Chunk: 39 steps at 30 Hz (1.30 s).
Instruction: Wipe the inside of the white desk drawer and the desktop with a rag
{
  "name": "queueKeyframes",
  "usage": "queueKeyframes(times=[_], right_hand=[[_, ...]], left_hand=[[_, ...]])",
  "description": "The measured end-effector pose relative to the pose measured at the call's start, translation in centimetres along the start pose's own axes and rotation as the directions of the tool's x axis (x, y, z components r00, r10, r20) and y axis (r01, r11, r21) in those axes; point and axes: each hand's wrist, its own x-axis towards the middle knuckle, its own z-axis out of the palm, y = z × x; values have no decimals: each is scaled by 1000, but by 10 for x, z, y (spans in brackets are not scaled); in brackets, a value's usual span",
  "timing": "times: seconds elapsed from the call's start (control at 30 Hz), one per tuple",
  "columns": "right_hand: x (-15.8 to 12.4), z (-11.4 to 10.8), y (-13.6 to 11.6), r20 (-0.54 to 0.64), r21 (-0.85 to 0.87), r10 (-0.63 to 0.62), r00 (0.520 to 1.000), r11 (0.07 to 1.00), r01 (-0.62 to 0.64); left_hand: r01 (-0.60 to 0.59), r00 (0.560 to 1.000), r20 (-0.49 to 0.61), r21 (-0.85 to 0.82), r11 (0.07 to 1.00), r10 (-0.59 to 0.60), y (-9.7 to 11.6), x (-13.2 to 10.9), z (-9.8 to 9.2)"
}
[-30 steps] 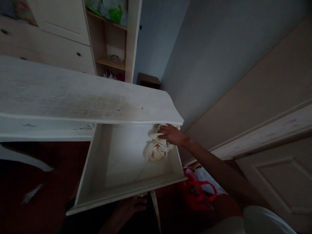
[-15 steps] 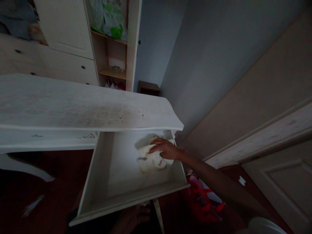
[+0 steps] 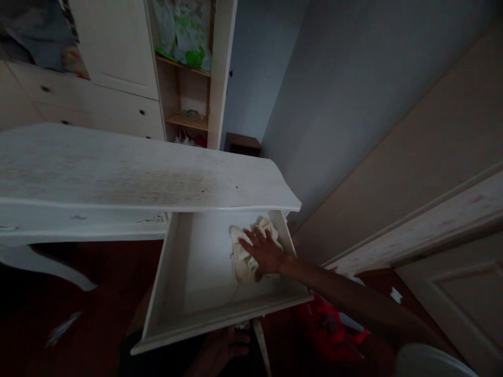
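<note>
Cream cloth (image 3: 244, 271) lies bunched inside the pulled-out drawer (image 3: 204, 272), beneath my right hand (image 3: 265, 255), its fingers spread, not clenched. Work looks under way; from here I can't judge what's left. My left hand (image 3: 222, 350) sits below the drawer's front, grip unclear.

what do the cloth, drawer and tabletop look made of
Cloth: soft, matt fabric, perhaps cotton, bunching in folds. Drawer: likely wood or board, painted white, with flat, straight-edged panels. Tabletop: perhaps painted wood too; its white finish has dark patches.
</note>
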Motion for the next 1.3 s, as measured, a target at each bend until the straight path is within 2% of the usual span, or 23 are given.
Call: queueKeyframes(times=[0.07, 0.17, 0.3, 0.37, 0.43, 0.5, 0.6, 0.7, 0.77, 0.83, 0.87, 0.93, 1.0, 1.07, 1.13, 1.2, 1.3], right_hand=[[2, -5, 4, 4, -8, -5, 1000, 1000, 5], [1, -14, 13, -57, 1, -44, 997, 999, 44], [-2, -20, 20, -144, 25, 8, 990, 1000, -4], [-2, -22, 22, -181, 98, 36, 983, 995, -19], [-2, -28, 23, -266, 280, 64, 962, 960, 14], [-1, -40, 25, -375, 452, 103, 921, 888, 85], [0, -75, 32, -511, 566, 191, 838, 808, 160], [7, -120, 48, -607, 673, 349, 714, 703, 228], [18, -147, 65, -661, 656, 399, 635, 718, 232], [33, -164, 84, -731, 583, 401, 553, 787, 200], [42, -168, 92, -751, 534, 374, 544, 829, 167], [60, -168, 104, -760, 426, 320, 565, 903, 62], [76, -158, 109, -713, 309, 285, 641, 948, -78], [87, -147, 106, -638, 211, 294, 712, 956, -205], [94, -139, 101, -586, 180, 349, 732, 936, -303], [98, -138, 99, -542, 193, 397, 740, 917, -350], [101, -144, 107, -435, 205, 348, 830, 936, -286]], left_hand=[[6, 1000, -1, 4, 1000, -6, -1, 1, -2], [13, 1000, -8, 9, 1000, -13, -3, 3, -5], [1, 1000, -17, 30, 1000, -1, -4, 3, -4], [5, 1000, -11, 36, 999, -4, -3, 2, -1], [7, 1000, -7, 37, 999, -7, -1, 1, 3], [3, 1000, -1, 37, 999, -3, 1, 0, 6], [16, 1000, 17, 22, 1000, -17, 2, 0, 7], [28, 999, 25, 10, 1000, -28, 2, 1, 5], [18, 1000, 25, 17, 1000, -18, 0, 2, 2], [22, 999, 33, 27, 999, -22, -2, 3, 0], [25, 999, 39, 28, 999, -26, -3, 3, -1], [28, 998, 52, 22, 999, -29, -5, 4, -4], [16, 998, 58, 15, 1000, -17, -6, 5, -6], [14, 999, 51, 17, 1000, -14, -8, 6, -8], [34, 998, 42, 22, 999, -35, -9, 8, -9], [43, 998, 34, 27, 999, -44, -9, 8, -9], [-7, 999, 40, 29, 1000, 6, -6, 5, -5]])
